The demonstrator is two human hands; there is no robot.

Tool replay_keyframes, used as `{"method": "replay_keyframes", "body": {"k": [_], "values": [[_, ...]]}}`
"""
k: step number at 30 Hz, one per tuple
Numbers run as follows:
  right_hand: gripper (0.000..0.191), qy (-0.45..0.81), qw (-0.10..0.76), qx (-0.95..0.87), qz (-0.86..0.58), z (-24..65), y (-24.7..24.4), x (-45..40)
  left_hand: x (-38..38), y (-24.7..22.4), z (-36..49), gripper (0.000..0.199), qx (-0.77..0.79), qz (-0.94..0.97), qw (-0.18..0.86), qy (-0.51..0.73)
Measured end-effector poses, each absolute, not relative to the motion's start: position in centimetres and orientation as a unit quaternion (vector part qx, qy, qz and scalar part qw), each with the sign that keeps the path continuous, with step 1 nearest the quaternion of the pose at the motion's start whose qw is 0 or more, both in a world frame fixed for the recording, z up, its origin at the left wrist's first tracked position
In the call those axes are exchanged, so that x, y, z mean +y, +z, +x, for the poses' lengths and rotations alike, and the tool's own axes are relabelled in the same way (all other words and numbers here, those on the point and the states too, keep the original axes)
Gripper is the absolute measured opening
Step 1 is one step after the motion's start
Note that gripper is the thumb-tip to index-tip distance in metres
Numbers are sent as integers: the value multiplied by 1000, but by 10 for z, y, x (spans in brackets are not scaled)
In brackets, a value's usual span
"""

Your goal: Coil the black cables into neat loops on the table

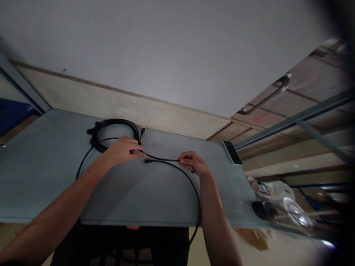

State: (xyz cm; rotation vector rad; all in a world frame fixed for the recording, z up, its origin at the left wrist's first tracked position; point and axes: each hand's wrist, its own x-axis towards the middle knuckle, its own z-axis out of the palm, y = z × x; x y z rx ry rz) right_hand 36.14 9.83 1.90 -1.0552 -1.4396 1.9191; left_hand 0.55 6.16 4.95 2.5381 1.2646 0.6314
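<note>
A black cable (163, 159) runs between my two hands above the grey table. My right hand (193, 162) pinches it between thumb and fingertips. My left hand (124, 150) is closed round the cable at the other side, in front of a coiled bundle of black cables (119, 121) lying at the back. One cable plug (147, 161) lies on the table between the hands, and its cable curves to the right and hangs over the front edge. Another plug (142, 130) sticks out at the bundle's right side.
The grey table (133, 199) borders a pale wall at the back. A phone (232, 152) lies at its right end. A clear bottle with a dark cap (259, 210) lies near the front right corner. Metal frame posts (23, 87) rise at both ends.
</note>
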Motion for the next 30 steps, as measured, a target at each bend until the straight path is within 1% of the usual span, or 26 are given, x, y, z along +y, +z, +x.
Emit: {"method": "replay_keyframes", "body": {"k": [3, 7, 10, 11, 13, 17, 18, 20, 22, 26, 28, 30], "values": [[19, 686, 275, -545, -395, 361, 23, 97, 61, 53, 0, 41, 455, 853, 116, 227], [26, 693, 244, -557, -388, 363, 26, 96, 59, 61, -10, 47, 527, 816, 82, 225], [25, 687, 248, -550, -404, 366, 25, 97, 60, 64, -13, 51, 560, 801, 71, 201], [25, 693, 234, -546, -408, 367, 24, 98, 60, 63, -12, 52, 562, 801, 73, 191], [25, 719, 166, -539, -405, 367, 22, 98, 60, 61, -8, 51, 556, 808, 89, 174], [27, 758, -11, -538, -369, 363, 19, 95, 59, 55, 3, 48, 528, 826, 131, 148], [28, 759, -38, -541, -360, 361, 19, 94, 59, 54, 5, 49, 528, 826, 137, 141], [29, 761, -56, -545, -347, 360, 18, 93, 58, 53, 5, 50, 537, 822, 139, 131], [31, 767, -34, -543, -339, 361, 18, 95, 59, 53, 3, 51, 554, 811, 135, 131], [35, 761, 60, -551, -338, 364, 17, 98, 60, 56, -1, 49, 569, 792, 141, 172], [33, 757, 102, -553, -333, 362, 17, 97, 60, 58, 0, 48, 565, 788, 152, 192], [29, 762, 167, -535, -325, 357, 17, 96, 60, 59, 2, 48, 557, 787, 162, 210]]}}
